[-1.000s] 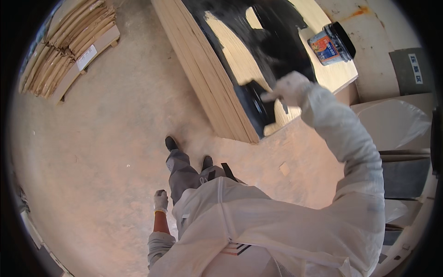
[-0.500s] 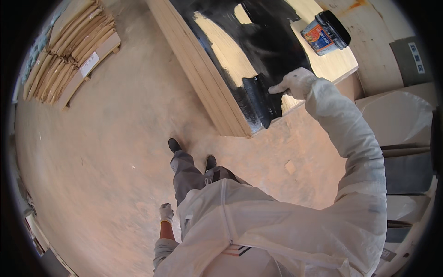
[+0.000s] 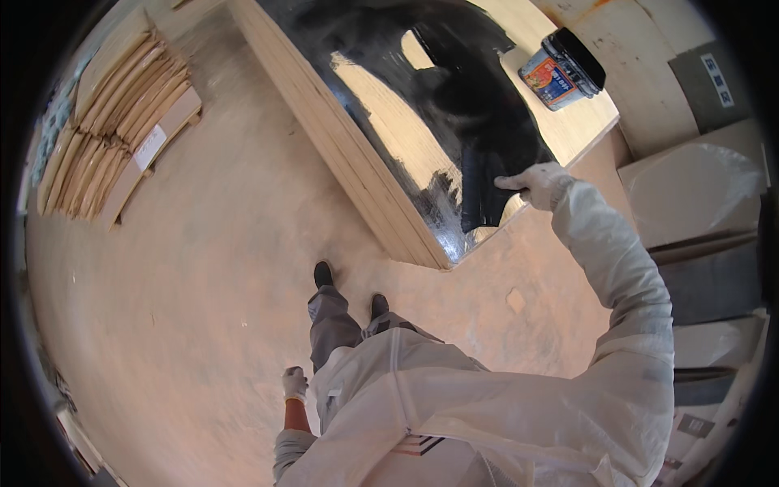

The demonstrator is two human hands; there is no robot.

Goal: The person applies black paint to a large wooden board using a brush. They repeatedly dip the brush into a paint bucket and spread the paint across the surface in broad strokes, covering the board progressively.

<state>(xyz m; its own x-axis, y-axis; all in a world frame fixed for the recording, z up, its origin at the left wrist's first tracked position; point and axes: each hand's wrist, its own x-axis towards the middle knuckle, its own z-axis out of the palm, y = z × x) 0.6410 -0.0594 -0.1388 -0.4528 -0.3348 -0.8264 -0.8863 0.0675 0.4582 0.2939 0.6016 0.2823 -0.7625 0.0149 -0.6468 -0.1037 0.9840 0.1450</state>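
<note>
My right hand (image 3: 535, 183), in a white glove, is closed at the near right edge of a stack of wooden boards (image 3: 349, 150). It grips a wide, black-coated spreading tool (image 3: 480, 188), which lies against the top board; its handle is hidden and its exact kind is unclear. Wet black coating (image 3: 479, 105) covers much of that board, with bare yellowish wood (image 3: 398, 109) showing in patches. On the far right part of the board stands a blue bucket (image 3: 560, 73) with a black-smeared rim. My left hand (image 3: 294, 383), also gloved, hangs low beside my leg, its fingers curled into a fist.
Stacked brown paper bundles (image 3: 122, 122) sit on a pallet at the far left. Wrapped boxes (image 3: 698, 183) line the right side, close to my right arm. The board stack's near corner (image 3: 448, 261) points toward my feet.
My right hand and the tool have shifted right and slightly nearer across the board, leaving a smeared, shiny patch at the near corner. My left hand still hangs in a fist.
</note>
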